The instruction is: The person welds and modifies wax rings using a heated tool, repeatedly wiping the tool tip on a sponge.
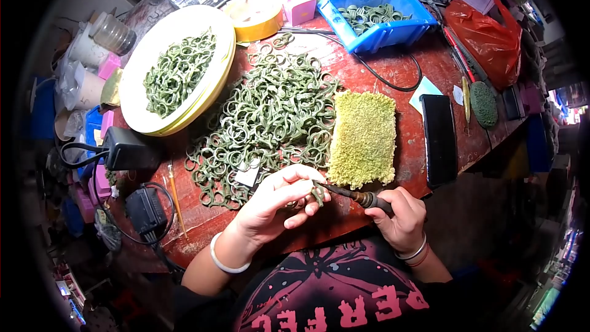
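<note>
Centrally, near the front edge of the red surface (pixel 409 166), a small green piece (pixel 318 192) is held up in the left hand (pixel 273 203); its shape is partly hidden by the fingers. The right hand (pixel 399 215) grasps the dark handle of a pen-like tool (pixel 364 200), whose narrow tip points leftward and meets, or very nearly meets, the piece; actual contact cannot be told. The step in hand is judged to be close work on this single piece with the tool's tip. The next move would call for a steady pinch on the left and fine control of the tip on the right, clear of the nearby fingertips.

Relative to the fingers, the piece lies between the thumb and fingertips of the left hand, projecting toward the tool. The left fingers are closed in a light pinch; the right fingers are wrapped around the handle.

Beyond the left hand lies a loose heap of green rings (pixel 270 104), with a yellow-green textured pad (pixel 362 138) just beside it. Similar rings occupy a stack of pale plates (pixel 132 86) and a blue bin (pixel 384 34); a phone (pixel 439 141) lies right of the pad.
</note>
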`<state>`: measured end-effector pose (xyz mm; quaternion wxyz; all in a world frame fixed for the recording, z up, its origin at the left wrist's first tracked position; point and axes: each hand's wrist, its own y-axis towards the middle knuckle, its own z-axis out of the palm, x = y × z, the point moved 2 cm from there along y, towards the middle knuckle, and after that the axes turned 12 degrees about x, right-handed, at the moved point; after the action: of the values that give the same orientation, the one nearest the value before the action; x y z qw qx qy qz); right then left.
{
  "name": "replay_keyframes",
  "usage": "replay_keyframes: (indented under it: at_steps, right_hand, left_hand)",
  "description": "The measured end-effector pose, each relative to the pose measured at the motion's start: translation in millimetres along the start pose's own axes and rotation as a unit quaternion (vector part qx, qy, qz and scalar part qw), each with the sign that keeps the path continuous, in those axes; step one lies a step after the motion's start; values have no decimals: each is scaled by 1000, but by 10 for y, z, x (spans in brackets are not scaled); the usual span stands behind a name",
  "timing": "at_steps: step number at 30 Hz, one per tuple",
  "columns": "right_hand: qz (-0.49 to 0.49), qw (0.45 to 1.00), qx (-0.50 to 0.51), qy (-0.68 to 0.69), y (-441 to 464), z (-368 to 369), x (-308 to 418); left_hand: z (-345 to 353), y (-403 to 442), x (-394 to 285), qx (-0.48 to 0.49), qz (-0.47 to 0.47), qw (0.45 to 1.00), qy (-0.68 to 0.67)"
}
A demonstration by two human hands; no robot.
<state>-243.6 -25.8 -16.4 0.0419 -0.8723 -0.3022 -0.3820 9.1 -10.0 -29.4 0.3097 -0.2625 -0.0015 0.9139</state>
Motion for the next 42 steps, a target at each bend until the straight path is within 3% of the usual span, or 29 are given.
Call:
replay_keyframes:
  at_steps: [17, 20, 24, 29, 42]
  right_hand:
    - [12, 1000, -6, 23, -24, -29, -13]
    - [29, 996, -72, -39, -71, -97, -89]
    - [58, 988, -48, -137, -58, -162, -135]
    - [22, 1000, 12, 11, -34, -124, -10]
    - [6, 1000, 23, -4, 4, -60, 11]
  left_hand:
    - [38, 18, 12, -19, -5, 999, 31]
    - [54, 18, 5, -41, -5, 998, 42]
    - [44, 16, 17, -42, -4, 999, 31]
    - [41, 24, 16, -36, -4, 999, 33]
    - [87, 34, -2, -46, -9, 998, 52]
